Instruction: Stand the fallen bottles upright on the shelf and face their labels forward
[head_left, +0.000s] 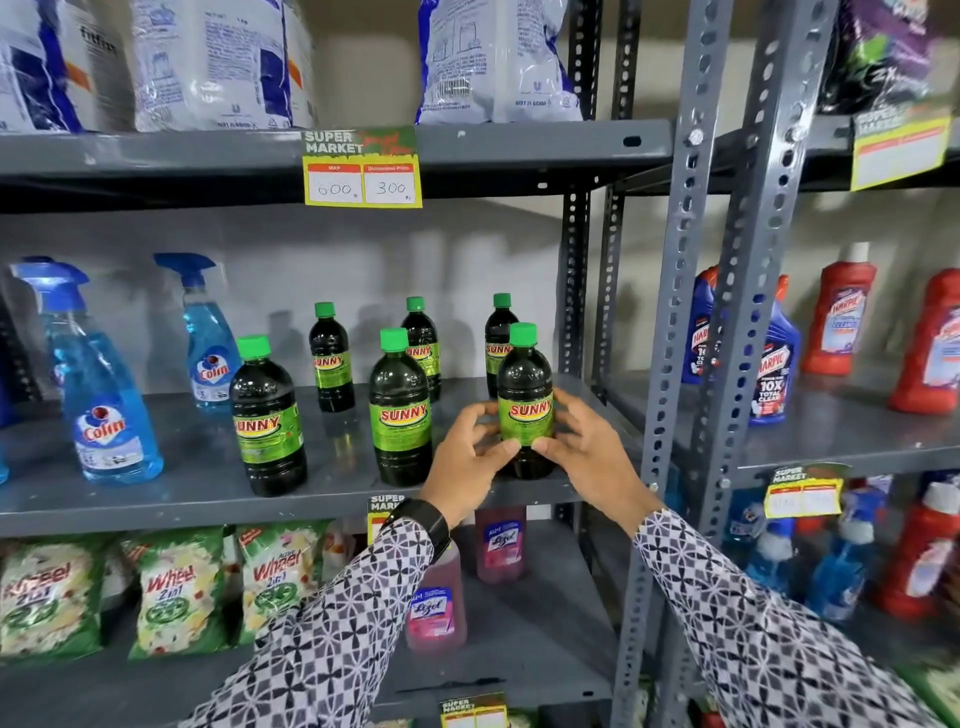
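Note:
Several dark Sunny bottles with green caps stand upright on the grey middle shelf (337, 493). At the front right, one Sunny bottle (524, 384) stands upright with its label facing forward. My left hand (467, 457) and my right hand (582, 447) grip its lower half from either side. Two more front bottles (401, 410) (267, 421) stand to its left, the left one turned slightly. Three others stand in the back row (331, 358) (422, 345) (498, 338), the right one partly hidden.
Blue Colin spray bottles (106, 415) stand at the shelf's left. A perforated metal upright (675, 322) rises just right of my hands. Red and blue Harpic bottles (836, 317) fill the neighbouring rack. Pink Lizol bottles (436, 603) and Wheel bags (176, 592) sit below; detergent bags above.

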